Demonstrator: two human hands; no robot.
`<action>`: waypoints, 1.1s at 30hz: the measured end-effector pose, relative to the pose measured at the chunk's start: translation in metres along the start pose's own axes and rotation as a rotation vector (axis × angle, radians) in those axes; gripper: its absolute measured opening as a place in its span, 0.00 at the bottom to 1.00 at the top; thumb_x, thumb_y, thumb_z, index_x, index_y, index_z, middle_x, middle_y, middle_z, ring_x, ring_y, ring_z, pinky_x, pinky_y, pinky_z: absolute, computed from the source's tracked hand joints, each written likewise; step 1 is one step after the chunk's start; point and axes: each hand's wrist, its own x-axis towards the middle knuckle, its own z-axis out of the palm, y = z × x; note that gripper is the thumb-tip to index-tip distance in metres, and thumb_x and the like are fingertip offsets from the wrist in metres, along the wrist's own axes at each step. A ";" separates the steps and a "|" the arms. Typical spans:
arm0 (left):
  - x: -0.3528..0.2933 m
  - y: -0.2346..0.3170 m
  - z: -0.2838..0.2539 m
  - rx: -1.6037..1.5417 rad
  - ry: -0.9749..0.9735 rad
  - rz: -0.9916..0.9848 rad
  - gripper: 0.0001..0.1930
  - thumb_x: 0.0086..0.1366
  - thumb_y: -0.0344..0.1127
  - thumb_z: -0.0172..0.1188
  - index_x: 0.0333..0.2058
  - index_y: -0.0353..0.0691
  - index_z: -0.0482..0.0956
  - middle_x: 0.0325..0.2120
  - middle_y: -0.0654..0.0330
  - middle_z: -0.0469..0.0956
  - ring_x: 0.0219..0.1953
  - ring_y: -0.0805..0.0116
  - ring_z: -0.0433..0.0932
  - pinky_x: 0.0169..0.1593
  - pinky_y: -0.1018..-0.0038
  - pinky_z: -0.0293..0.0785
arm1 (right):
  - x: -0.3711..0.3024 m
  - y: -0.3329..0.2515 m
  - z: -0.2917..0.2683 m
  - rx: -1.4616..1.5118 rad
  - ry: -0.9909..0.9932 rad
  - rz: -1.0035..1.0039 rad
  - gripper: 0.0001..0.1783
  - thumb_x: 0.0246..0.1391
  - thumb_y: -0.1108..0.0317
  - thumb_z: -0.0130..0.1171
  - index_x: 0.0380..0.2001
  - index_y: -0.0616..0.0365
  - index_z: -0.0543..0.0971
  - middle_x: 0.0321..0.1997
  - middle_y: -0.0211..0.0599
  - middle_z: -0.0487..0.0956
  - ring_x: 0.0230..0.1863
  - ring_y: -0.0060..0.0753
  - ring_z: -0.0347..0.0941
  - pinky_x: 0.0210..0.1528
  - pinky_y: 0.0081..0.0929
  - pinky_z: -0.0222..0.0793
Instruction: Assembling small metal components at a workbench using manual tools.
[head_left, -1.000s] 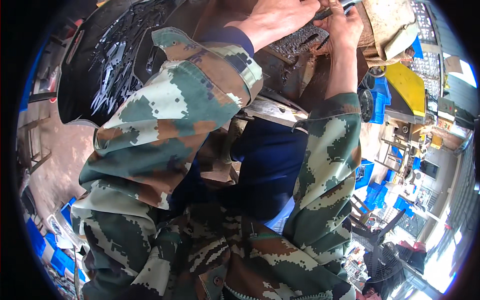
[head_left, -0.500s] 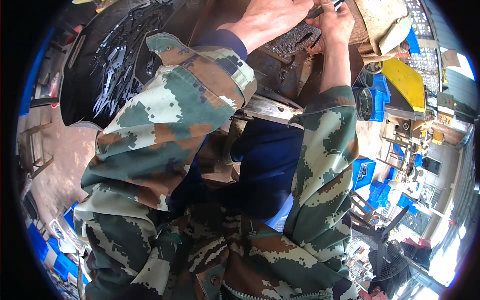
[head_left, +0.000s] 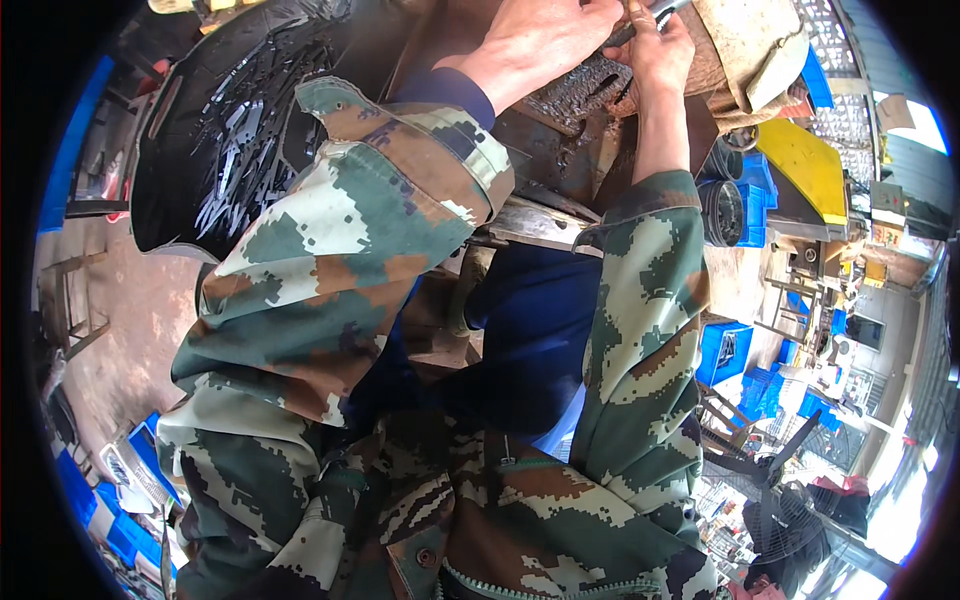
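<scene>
My left hand (head_left: 545,45) reaches to the top edge of the view, its fingers curled and partly cut off there. Close beside it, my right hand (head_left: 661,52) has its thumb and fingers pinched together. A small dark and grey metal piece (head_left: 664,14) shows at the right fingertips; its kind is hard to make out. What the left fingers hold, if anything, is hidden. Below both hands lies a dark, grimy surface (head_left: 575,95) with wet-looking dark residue. Left of my left arm, a black tray (head_left: 165,215) bears many thin, shiny dark metal strips (head_left: 245,140).
Brown, worn cloth (head_left: 745,45) is bunched right of my right hand. Farther right are black round containers (head_left: 722,210), blue bins (head_left: 757,195) and a yellow panel (head_left: 805,165). A caged fan (head_left: 770,480) stands at the lower right. A bench edge (head_left: 535,222) runs before my lap.
Both hands stay close together, the right slightly further left in the view. The black tray and its strips appear shifted a little right and down. More of the grey metal piece shows now.
</scene>
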 end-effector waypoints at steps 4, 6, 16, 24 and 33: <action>0.000 0.000 -0.001 0.018 0.030 0.044 0.15 0.64 0.38 0.56 0.41 0.32 0.81 0.33 0.39 0.80 0.39 0.44 0.81 0.44 0.60 0.75 | 0.000 0.010 -0.003 0.005 0.017 0.009 0.11 0.62 0.65 0.60 0.38 0.62 0.75 0.27 0.36 0.79 0.18 0.25 0.73 0.16 0.24 0.74; 0.004 -0.003 -0.003 0.022 0.044 0.048 0.15 0.64 0.38 0.56 0.42 0.32 0.80 0.33 0.39 0.81 0.39 0.44 0.81 0.44 0.60 0.75 | -0.003 0.009 0.001 0.071 0.018 -0.009 0.10 0.61 0.68 0.60 0.39 0.65 0.75 0.33 0.38 0.83 0.20 0.22 0.74 0.15 0.21 0.75; 0.015 -0.040 -0.013 -0.096 -0.084 -0.091 0.12 0.64 0.43 0.62 0.34 0.39 0.84 0.26 0.70 0.78 0.32 0.79 0.71 0.39 0.79 0.66 | -0.085 -0.017 -0.037 0.131 -0.174 0.173 0.13 0.56 0.69 0.66 0.42 0.63 0.80 0.39 0.38 0.81 0.18 0.24 0.73 0.19 0.21 0.73; 0.017 -0.039 -0.019 0.200 -0.329 -0.122 0.17 0.64 0.49 0.62 0.34 0.38 0.85 0.27 0.65 0.81 0.34 0.76 0.73 0.45 0.75 0.68 | -0.175 -0.005 -0.065 -0.364 -0.664 -0.427 0.16 0.40 0.79 0.66 0.37 0.58 0.81 0.45 0.37 0.81 0.43 0.41 0.80 0.45 0.34 0.76; 0.008 -0.073 -0.029 0.649 -0.582 -0.114 0.15 0.63 0.42 0.62 0.41 0.36 0.84 0.28 0.48 0.81 0.34 0.59 0.81 0.43 0.64 0.73 | -0.192 0.003 -0.062 -0.293 -0.808 -0.401 0.20 0.40 0.82 0.58 0.41 0.58 0.81 0.45 0.40 0.80 0.45 0.47 0.79 0.47 0.38 0.75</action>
